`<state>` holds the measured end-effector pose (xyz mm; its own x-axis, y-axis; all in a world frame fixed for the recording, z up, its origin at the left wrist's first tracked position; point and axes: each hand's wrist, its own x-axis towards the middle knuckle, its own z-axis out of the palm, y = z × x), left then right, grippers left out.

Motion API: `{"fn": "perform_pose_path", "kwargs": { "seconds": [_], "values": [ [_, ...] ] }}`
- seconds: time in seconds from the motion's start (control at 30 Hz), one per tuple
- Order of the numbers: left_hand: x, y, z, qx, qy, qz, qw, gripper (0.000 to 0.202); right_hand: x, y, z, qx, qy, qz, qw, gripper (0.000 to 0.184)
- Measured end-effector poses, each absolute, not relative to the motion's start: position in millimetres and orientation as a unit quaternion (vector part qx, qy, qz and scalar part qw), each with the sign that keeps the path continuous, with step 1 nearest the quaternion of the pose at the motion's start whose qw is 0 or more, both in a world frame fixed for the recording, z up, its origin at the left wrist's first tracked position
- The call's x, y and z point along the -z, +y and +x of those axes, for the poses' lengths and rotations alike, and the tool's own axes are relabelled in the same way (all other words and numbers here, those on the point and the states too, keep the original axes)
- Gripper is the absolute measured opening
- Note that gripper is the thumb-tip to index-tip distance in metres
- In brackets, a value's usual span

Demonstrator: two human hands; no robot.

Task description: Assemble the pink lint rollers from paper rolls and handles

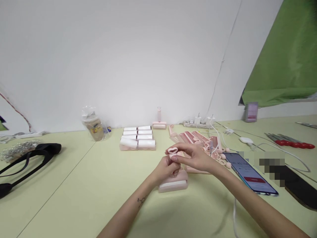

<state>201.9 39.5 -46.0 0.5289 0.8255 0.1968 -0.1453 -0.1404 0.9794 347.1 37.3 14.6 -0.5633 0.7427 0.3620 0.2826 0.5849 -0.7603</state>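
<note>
My left hand [170, 168] is closed around the upright handle of a pink lint roller, and the fingers hide most of that handle. The lint roller's wide pink head [173, 188] with its white roll shows below the hand, at the table surface. My right hand [194, 156] pinches a small pale pink heart-shaped loop [172, 150] at the handle's top, just above my left thumb. Whether the loop is seated on the handle I cannot tell. Right behind my right hand lies a heap of pink plastic parts [198, 137], casings and small loops among them.
White sticky rolls [146, 144] lie in rows at the back. Another lint roller [159, 123] stands by the wall. A phone [252, 175], a dark flat object [300, 186], cables and a power strip [198, 124] are right; a bagged cup [95, 129] and black strap [47, 153] left.
</note>
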Motion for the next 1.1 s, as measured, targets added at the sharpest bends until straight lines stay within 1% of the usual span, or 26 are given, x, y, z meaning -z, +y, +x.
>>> {"fn": "perform_pose_path", "kwargs": {
  "seconds": [0.1,0.2,0.4,0.47,0.6,0.7,0.87,0.93,1.0,1.1],
  "values": [
    [45,40,202,-0.404,0.262,0.632,0.607,0.020,-11,38,344,-0.311,-0.822,-0.309,0.364,0.021],
    [44,40,203,-0.406,0.270,0.623,0.612,0.018,-7,39,341,-0.322,-0.812,-0.297,0.386,0.022],
    [46,41,206,-0.404,0.293,0.609,0.617,0.012,-3,42,333,-0.327,-0.798,-0.335,0.379,0.023],
    [47,41,206,-0.399,0.293,0.611,0.618,0.013,2,39,329,-0.351,-0.772,-0.329,0.415,0.024],
    [48,41,204,-0.396,0.289,0.621,0.611,0.017,16,27,319,-0.372,-0.688,-0.339,0.523,0.025],
    [49,41,202,-0.399,0.282,0.631,0.602,0.020,20,23,314,-0.359,-0.670,-0.347,0.549,0.025],
    [51,42,204,-0.412,0.277,0.637,0.589,0.020,17,25,315,-0.339,-0.690,-0.346,0.538,0.022],
    [50,42,205,-0.416,0.276,0.635,0.590,0.015,15,28,319,-0.338,-0.709,-0.330,0.523,0.021],
    [50,41,206,-0.415,0.273,0.630,0.596,0.009,11,33,325,-0.340,-0.747,-0.301,0.485,0.020],
    [49,41,206,-0.405,0.272,0.625,0.610,0.012,4,41,335,-0.342,-0.808,-0.264,0.400,0.021]
  ]
}}
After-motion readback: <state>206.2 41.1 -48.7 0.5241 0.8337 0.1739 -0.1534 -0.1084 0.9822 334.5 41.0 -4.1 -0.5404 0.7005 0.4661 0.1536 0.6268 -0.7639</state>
